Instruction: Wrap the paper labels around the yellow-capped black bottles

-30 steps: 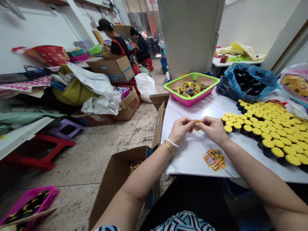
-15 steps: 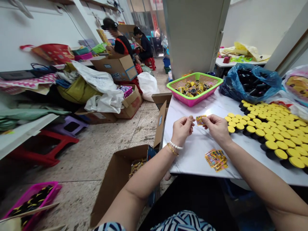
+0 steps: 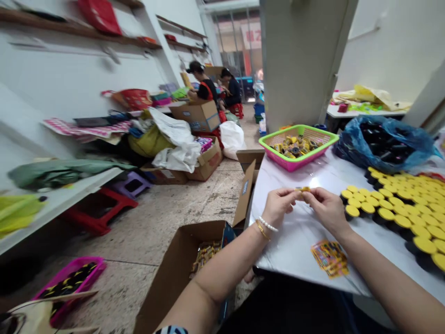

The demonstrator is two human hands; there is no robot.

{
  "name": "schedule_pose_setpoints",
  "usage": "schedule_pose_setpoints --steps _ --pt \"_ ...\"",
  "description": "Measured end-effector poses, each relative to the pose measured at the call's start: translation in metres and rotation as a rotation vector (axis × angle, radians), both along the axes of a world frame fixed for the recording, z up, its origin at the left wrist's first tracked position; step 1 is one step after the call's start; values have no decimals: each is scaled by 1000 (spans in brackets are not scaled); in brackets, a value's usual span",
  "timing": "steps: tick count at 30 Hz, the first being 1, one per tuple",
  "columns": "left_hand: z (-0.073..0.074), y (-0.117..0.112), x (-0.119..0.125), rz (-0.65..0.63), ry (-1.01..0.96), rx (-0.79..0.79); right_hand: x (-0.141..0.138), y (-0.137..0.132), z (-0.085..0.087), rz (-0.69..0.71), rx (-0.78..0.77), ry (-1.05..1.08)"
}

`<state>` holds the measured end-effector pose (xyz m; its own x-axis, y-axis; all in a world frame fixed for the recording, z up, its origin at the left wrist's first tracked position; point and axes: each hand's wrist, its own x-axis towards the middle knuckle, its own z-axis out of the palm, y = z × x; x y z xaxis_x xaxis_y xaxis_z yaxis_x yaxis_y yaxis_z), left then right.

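Counter [image 3: 295,246] glossy, smooth (marble-look); basket [image 3: 299,125] plastic w/ mesh sides; bag [image 3: 351,148] thin shiny plastic; box [image 3: 174,278] matt cardboard; printed labels [image 3: 329,258] shiny paper.

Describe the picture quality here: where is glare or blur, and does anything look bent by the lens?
In the head view, glare shines on the white marble table top below the pink plastic basket. The wide lens bends the wall shelf at the left edge. The small yellow piece between the left hand and right hand looks slightly soft.
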<state>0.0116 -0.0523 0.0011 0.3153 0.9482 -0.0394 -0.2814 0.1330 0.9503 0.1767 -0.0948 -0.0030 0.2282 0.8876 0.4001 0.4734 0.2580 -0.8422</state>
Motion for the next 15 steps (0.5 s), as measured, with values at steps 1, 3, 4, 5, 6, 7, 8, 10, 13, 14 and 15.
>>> schedule_pose_setpoints --steps 1,3,4,5,6,7,8,10,13,14,15 --pt "0 -1 -1 -14 8 -5 -1 -1 -1 9 -2 -22" --pt "-1 -2 -2 -30 2 -25 0 -3 -8 51 -7 -31" --pt "-2 -3 -1 -35 -11 -37 1 -4 -12 67 -7 -23" --pt "-4 -4 0 -49 -26 -45 2 -4 -16 75 -8 -13" --pt "-5 -4 0 -76 -35 -49 4 -5 -19 72 -10 -7" --pt "-5 -6 1 -107 -33 -51 6 -7 -19 64 -15 -16" --pt "-5 -7 1 -135 -21 -53 8 -8 -17 55 -20 -51" --pt "-2 -7 0 -158 23 -64 14 -11 -4 36 -16 -187" --pt "1 3 -2 -170 -16 -124 31 -8 19 -38 110 -414" --pt "1 8 -2 -184 -38 -155 39 -5 24 -65 155 -484" --pt "0 13 -2 -189 -72 -195 48 -2 27 -77 175 -576"
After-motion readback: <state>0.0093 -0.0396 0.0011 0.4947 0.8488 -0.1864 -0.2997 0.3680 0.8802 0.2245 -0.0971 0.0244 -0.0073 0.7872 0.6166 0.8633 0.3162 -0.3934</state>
